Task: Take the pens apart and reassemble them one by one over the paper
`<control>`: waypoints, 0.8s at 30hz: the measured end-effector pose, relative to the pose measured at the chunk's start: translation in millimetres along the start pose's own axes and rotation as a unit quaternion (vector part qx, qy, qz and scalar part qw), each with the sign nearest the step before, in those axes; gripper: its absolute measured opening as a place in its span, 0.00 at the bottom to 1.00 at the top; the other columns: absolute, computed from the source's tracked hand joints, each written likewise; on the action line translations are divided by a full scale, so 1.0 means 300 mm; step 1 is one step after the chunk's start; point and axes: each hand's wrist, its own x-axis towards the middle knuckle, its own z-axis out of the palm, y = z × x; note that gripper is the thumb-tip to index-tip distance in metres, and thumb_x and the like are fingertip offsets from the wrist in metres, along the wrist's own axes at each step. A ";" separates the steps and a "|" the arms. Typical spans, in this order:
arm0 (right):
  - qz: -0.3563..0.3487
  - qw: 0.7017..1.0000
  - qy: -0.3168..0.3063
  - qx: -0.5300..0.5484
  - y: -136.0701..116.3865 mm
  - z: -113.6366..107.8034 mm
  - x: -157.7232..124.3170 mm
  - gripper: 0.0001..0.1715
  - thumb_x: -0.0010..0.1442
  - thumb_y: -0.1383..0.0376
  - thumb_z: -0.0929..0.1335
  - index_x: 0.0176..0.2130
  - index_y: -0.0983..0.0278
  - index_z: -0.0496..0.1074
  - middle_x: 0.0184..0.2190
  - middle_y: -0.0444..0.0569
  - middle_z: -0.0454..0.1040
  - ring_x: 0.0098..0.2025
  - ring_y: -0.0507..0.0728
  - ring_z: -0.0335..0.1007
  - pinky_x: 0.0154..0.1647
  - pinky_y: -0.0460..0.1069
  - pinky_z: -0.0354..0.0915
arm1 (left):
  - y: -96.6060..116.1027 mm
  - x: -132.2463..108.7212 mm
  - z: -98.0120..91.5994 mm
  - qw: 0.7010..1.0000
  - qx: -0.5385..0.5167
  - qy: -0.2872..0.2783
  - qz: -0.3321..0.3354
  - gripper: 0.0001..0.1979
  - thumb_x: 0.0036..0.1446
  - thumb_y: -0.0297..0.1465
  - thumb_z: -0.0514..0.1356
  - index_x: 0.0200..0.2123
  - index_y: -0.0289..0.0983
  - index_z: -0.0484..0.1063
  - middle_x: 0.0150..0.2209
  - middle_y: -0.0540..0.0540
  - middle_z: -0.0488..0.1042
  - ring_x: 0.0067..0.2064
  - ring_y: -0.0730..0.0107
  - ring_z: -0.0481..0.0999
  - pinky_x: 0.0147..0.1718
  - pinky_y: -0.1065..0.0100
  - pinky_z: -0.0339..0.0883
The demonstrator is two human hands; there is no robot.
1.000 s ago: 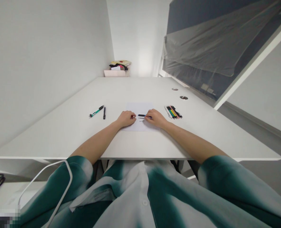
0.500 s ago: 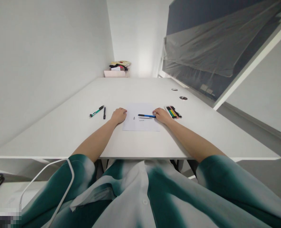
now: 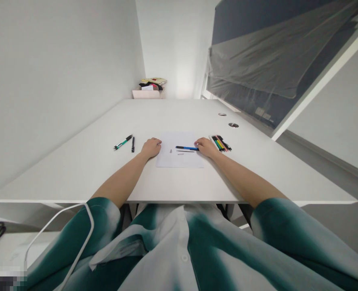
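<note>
Your right hand point(image 3: 206, 148) rests half-curled on the end of a blue pen point(image 3: 186, 148), though you can't tell whether it grips it. The pen lies on a sheet of paper point(image 3: 180, 159) just left of that hand. Your left hand point(image 3: 151, 148), loosely curled and empty, has stayed on the surface point(image 3: 76, 178).

We can't make out the tiny bits point(image 3: 170, 150) on the paper point(image 3: 179, 159), the right hand point(image 3: 206, 147) hides one end of the blue pen point(image 3: 185, 148), and the pile point(image 3: 152, 83) on the far box point(image 3: 145, 94) is too small to tell.
</note>
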 end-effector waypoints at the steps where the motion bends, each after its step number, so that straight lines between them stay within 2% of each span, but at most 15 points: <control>1: -0.003 1.000 0.000 0.001 0.002 0.001 0.000 0.21 0.60 0.73 0.62 0.46 0.67 0.79 0.50 0.56 0.76 0.54 0.59 0.70 0.58 0.49 0.59 | -0.001 0.000 0.001 1.000 -0.003 0.001 0.000 0.20 0.61 0.32 0.50 0.53 0.39 0.75 0.56 0.40 0.73 0.55 0.54 0.72 0.57 0.55 0.65; 7: 0.003 1.000 0.004 0.002 0.009 0.007 0.003 0.20 0.60 0.72 0.62 0.46 0.67 0.79 0.51 0.55 0.76 0.54 0.59 0.69 0.58 0.49 0.59 | -0.006 0.004 0.008 1.000 -0.009 0.012 0.004 0.19 0.60 0.31 0.51 0.51 0.40 0.75 0.54 0.42 0.73 0.54 0.56 0.72 0.57 0.56 0.65; 13: 0.002 1.000 0.004 0.001 0.009 0.008 0.001 0.21 0.60 0.72 0.61 0.46 0.68 0.79 0.50 0.56 0.76 0.54 0.59 0.69 0.58 0.49 0.59 | 0.005 0.000 -0.001 1.000 -0.006 -0.001 -0.004 0.20 0.61 0.31 0.50 0.52 0.38 0.75 0.56 0.40 0.72 0.54 0.53 0.72 0.56 0.54 0.65; 19: 0.009 1.000 0.012 0.011 0.011 0.008 0.003 0.20 0.60 0.71 0.62 0.46 0.66 0.79 0.50 0.55 0.76 0.54 0.58 0.69 0.57 0.49 0.60 | 0.005 -0.001 -0.004 1.000 -0.016 0.004 -0.005 0.19 0.60 0.32 0.52 0.51 0.41 0.75 0.54 0.42 0.73 0.54 0.56 0.72 0.56 0.56 0.66; 24: 0.004 1.000 0.015 0.012 0.012 0.008 0.003 0.21 0.59 0.71 0.62 0.45 0.66 0.80 0.50 0.55 0.77 0.54 0.59 0.70 0.57 0.50 0.61 | 0.007 -0.002 -0.003 1.000 -0.019 0.004 -0.008 0.20 0.60 0.31 0.51 0.52 0.39 0.75 0.55 0.40 0.73 0.55 0.54 0.71 0.57 0.54 0.65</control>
